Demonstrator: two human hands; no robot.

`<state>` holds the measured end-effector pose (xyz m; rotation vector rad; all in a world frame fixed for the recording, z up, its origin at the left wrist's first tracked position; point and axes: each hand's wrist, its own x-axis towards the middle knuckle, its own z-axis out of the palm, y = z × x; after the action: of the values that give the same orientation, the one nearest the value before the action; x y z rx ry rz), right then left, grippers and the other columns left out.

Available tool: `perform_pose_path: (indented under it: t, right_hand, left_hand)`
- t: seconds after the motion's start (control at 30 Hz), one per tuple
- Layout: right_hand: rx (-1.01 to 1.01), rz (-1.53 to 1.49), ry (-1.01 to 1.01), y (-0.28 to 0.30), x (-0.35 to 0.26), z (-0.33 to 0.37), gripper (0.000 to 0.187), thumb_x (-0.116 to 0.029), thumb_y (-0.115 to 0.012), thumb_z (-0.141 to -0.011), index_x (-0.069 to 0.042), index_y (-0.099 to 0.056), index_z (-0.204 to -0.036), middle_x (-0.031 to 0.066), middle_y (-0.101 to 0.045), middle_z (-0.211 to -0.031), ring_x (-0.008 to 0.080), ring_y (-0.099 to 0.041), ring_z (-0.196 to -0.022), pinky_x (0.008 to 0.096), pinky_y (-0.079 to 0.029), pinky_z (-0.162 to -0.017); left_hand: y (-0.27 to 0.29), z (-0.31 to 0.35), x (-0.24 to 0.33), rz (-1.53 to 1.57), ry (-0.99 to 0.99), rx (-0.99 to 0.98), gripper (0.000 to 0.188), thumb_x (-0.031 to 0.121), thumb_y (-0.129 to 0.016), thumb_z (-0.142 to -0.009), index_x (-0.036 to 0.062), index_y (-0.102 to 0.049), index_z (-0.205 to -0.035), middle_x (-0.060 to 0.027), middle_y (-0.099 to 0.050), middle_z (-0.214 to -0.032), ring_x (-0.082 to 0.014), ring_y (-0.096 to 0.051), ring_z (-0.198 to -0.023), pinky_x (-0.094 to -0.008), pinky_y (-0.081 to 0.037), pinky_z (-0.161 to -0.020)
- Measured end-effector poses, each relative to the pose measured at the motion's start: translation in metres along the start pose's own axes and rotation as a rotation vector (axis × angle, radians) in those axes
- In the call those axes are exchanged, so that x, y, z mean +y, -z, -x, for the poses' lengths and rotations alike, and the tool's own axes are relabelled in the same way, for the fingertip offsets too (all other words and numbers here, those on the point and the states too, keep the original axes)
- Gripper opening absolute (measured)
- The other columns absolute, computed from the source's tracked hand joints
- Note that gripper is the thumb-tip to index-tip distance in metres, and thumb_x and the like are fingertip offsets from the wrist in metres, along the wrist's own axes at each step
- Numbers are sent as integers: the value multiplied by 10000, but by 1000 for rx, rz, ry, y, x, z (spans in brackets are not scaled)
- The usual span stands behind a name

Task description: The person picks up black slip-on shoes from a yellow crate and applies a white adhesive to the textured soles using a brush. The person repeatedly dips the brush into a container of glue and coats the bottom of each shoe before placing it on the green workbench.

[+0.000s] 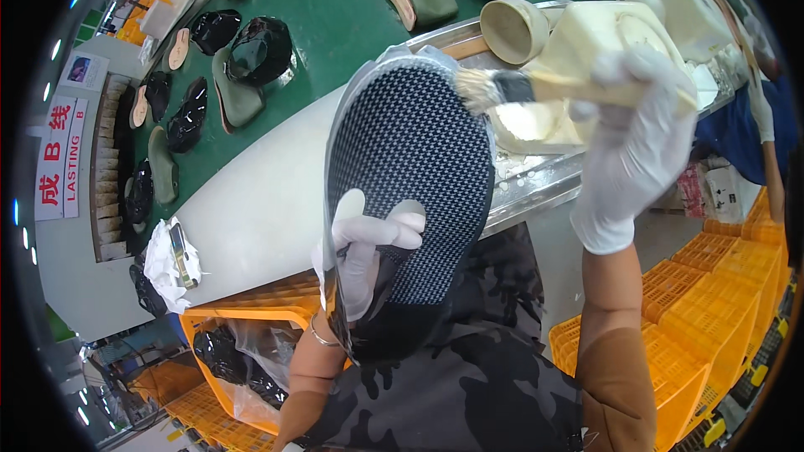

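Note:
My left hand [362, 243], in a white glove, grips a shoe upper [406, 142] by its near left side, thumb and fingers curled over it. The upper shows a black-and-white houndstooth fabric face, with a pale film edge along the top left and shiny black material at the near end. My right hand [636, 155], also gloved, is closed around the wooden handle of a brush [548, 88]. Its pale bristles meet the upper's far right edge. Just behind the brush is a cream container [578, 38], with white matter in its opening.
A metal tray [540, 188] beneath the container has white spatters. A cream cup [512, 31] lies beside it. Shoe lasts [239, 92] and black uppers [260, 50] stand on the green surface [335, 0]. Orange crates [670, 310] flank me; crumpled white paper [172, 264] lies left.

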<state>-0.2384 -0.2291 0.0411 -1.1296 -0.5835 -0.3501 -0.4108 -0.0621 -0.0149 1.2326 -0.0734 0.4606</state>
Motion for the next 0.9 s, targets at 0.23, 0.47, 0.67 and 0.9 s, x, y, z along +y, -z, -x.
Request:
perform_pose_path:
  t: [0.23, 0.47, 0.67, 0.9]
  right_hand:
    - [22, -7, -216, 2, 2, 30, 221, -229, -410, -969, -24, -492, -979, 91, -558, -806, 139, -551, -672, 232, -440, -506]
    - [-83, -23, -314, 20, -8, 66, 229, -222, -414, -964, 1, -463, -978, 138, -592, -788, 140, -551, -582, 228, -458, -515]
    - [6, -70, -105, -8, 0, 25, 190, -181, -421, -958, -3, -466, -1005, 132, -594, -816, 128, -567, -627, 207, -467, -528]
    - [-206, -67, -366, 6, 4, 59, 133, -134, -437, -946, -10, -462, -987, 108, -587, -833, 105, -547, -640, 204, -449, -529]
  left_hand:
    - [-1, -2, -4, 58, -65, 174, 100, 74, -465, -930, 63, -557, -892, -183, -639, -885, -216, -576, -713, -394, -480, -757]
    - [-1, -9, -13, 44, -83, 248, 112, 99, -463, -934, 56, -563, -906, -178, -629, -967, -210, -581, -748, -372, -481, -724]
    - [-5, -16, -15, 68, -179, 230, 117, 105, -462, -936, 53, -566, -923, -189, -629, -972, -215, -598, -761, -359, -490, -694]
    - [6, -27, -19, -88, -271, 370, 136, 122, -439, -949, 46, -551, -951, -192, -626, -980, -241, -620, -782, -335, -519, -702]
